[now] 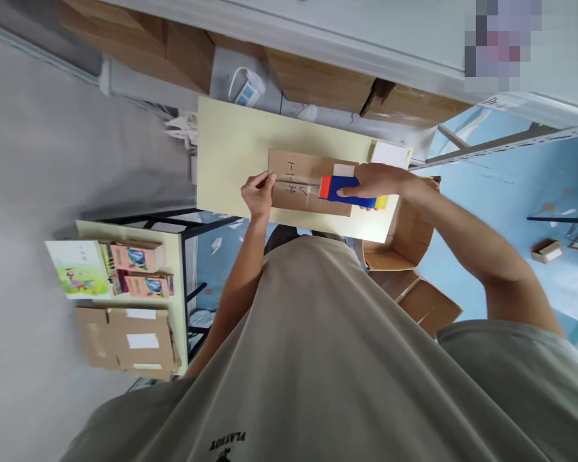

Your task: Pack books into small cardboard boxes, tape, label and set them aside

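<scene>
A flat brown cardboard box (312, 165) with handwritten marks and a white label (344, 170) lies on the pale yellow tabletop. At the box's left edge my left hand (258, 192) is closed, thumb and forefinger pinched at the end of the centre seam. My right hand (378, 179) grips a blue tape dispenser (346, 190) with a red front, held over the right half of the box. A thin strip shows along the seam between dispenser and left fingertips. Yellow shows at the dispenser's rear, partly hidden by my hand.
A white sheet or booklet (389, 154) lies at the tabletop's far right. Open cardboard boxes (389, 256) stand below on the right. On the left, a side table (180, 256) carries books (137, 258) and flattened cartons (139, 359). A shelf beam (269, 45) crosses ahead.
</scene>
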Demonstrator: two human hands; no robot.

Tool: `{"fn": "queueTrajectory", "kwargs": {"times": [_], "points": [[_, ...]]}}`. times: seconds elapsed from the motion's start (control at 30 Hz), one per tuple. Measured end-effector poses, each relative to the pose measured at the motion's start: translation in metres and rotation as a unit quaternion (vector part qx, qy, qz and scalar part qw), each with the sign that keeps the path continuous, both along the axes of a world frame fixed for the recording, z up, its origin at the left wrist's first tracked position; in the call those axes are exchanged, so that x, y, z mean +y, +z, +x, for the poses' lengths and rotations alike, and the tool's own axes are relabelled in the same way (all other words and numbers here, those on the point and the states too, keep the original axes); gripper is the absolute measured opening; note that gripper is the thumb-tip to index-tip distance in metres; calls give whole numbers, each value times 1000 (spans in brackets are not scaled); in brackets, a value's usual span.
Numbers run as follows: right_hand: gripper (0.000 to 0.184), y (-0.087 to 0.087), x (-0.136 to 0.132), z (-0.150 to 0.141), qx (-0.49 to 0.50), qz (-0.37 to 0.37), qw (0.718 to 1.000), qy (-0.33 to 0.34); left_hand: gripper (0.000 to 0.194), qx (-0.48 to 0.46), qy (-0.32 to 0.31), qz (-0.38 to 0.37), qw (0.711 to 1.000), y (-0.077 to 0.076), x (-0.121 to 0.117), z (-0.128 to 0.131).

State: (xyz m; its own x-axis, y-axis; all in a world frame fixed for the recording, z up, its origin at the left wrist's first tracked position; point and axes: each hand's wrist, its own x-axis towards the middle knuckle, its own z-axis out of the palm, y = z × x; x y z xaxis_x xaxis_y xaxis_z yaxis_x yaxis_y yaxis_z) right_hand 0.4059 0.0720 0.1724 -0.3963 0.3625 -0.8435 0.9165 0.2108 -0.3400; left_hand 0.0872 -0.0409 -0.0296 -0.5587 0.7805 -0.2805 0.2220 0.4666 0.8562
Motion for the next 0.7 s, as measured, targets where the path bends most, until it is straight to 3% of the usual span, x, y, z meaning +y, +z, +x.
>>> {"fn": "queueTrajectory", "kwargs": {"times": [0.13,0.23,0.33,0.5,0.7], "points": [[79,29,0,72,-18,-25,999,-11,18,20,8,-3,1000,3,1,2],[80,33,-2,110,-37,-28,999,-29,19,37,1,-11,999,3,1,3],[77,16,-4,120,-49,-14,998,-32,20,51,-4,-11,999,3,1,3],[76,-17,-5,111,-76,-6,996,-43,16,62,3,-15,998,9,1,4],[74,-15,-2,131,-20,-56,997,-45,20,78,4,-20,997,15,4,8]]}}
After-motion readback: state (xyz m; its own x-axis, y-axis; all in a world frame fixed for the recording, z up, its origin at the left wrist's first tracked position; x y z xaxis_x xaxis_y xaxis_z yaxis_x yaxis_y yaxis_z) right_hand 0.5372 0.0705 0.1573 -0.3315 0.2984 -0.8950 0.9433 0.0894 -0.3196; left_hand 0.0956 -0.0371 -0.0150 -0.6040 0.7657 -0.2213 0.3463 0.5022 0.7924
